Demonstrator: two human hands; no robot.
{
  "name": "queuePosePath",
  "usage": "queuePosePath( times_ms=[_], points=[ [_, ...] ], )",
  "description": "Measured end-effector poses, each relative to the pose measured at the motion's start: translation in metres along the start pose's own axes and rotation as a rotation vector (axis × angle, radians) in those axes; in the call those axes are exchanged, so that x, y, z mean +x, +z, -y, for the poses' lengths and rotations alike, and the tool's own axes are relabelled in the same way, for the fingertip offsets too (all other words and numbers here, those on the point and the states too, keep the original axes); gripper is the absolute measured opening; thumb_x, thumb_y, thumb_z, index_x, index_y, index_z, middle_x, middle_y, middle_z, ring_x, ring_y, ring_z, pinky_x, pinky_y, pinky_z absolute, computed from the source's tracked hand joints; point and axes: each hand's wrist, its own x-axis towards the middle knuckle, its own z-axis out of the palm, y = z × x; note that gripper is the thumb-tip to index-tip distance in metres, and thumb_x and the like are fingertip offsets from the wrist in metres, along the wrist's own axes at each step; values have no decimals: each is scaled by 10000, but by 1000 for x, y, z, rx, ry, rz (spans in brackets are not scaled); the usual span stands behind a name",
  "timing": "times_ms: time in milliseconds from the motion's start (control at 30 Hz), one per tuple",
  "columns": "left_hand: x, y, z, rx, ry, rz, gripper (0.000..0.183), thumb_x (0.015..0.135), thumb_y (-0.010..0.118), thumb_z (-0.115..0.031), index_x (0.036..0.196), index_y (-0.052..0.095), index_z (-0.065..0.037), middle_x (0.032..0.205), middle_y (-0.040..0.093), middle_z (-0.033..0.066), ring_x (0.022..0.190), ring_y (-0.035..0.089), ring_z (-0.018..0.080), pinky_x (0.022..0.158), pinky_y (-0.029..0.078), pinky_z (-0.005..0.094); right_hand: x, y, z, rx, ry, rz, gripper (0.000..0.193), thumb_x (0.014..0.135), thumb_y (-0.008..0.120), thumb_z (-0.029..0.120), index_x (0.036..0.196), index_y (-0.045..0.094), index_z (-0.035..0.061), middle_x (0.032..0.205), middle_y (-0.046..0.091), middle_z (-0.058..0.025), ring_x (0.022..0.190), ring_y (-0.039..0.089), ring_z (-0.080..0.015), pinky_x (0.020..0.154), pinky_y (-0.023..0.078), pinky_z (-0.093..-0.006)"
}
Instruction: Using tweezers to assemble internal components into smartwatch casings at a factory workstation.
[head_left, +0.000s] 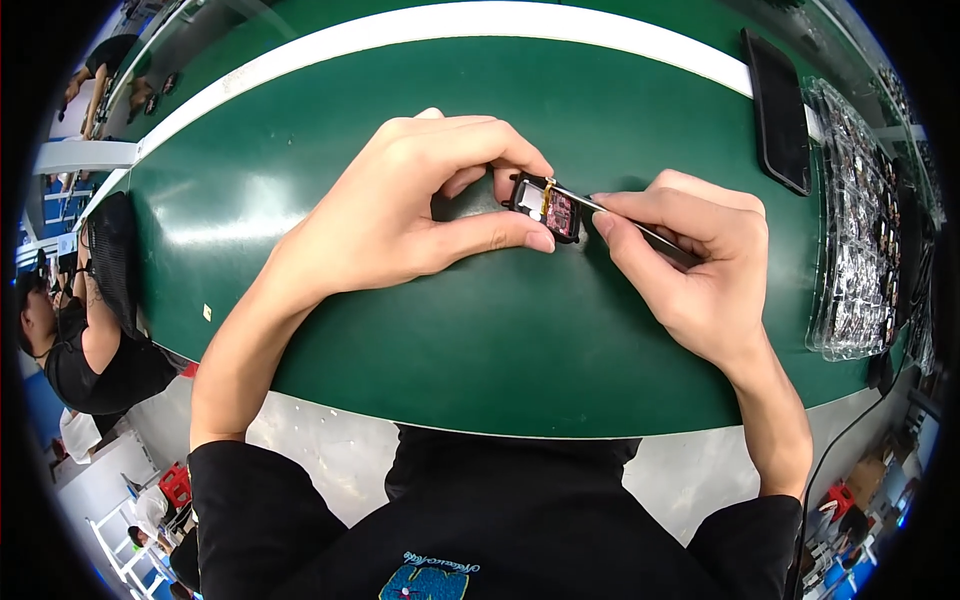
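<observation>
My left hand pinches a small black watch-like case between thumb and fingers, above the green table. The case is open, showing a pale rectangular part, a gold-coloured flex strip and a reddish circuit board inside. In my right hand is a pair of slim metal tweezers, gripped like a pen. Their tip reaches the upper edge of the case, by the gold strip. Whether the tip grips anything is too small to tell.
A black smartphone lies at the far right. Nearer, clear plastic trays with many small parts are stacked on the right. A black mesh item stands at the left table edge, beside a seated person. A dark cable hangs at the right.
</observation>
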Motion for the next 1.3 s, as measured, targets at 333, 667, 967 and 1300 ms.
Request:
queuePosePath(
  times_ms=[333,667,967,1300],
  points=[
    [0,1,-3,25,11,-17,461,773,981,-149,1193,825,-43,878,717,8,669,440,140,701,389,319,-3,1,-1,-4,-1,4,125,901,827,-46,1021,858,-29,663,587,0,566,450,-39,523,281,-273],
    [2,0,-4,32,21,-12,461,768,989,-141,1185,825,-33,870,718,12,662,431,139,702,391,316,-2,4,0,-3,7,-26,103,865,802,-28,957,846,-14,676,665,-64,505,550,-133,480,380,-304],
    [2,1,-5,15,18,-25,449,777,986,-139,1182,824,-35,873,724,16,657,431,134,681,393,314,-7,2,-6,-153,-183,-79,258,826,871,-75,1074,875,-3,696,600,3,519,414,-51,489,272,-276],
    [2,-2,3,-6,40,1,477,758,997,-166,1187,828,-48,886,730,26,670,445,145,688,403,318,-4,4,-4,-128,-174,-85,190,828,862,-52,1013,862,-12,695,639,-56,532,549,-157,494,400,-315]
  ],
)
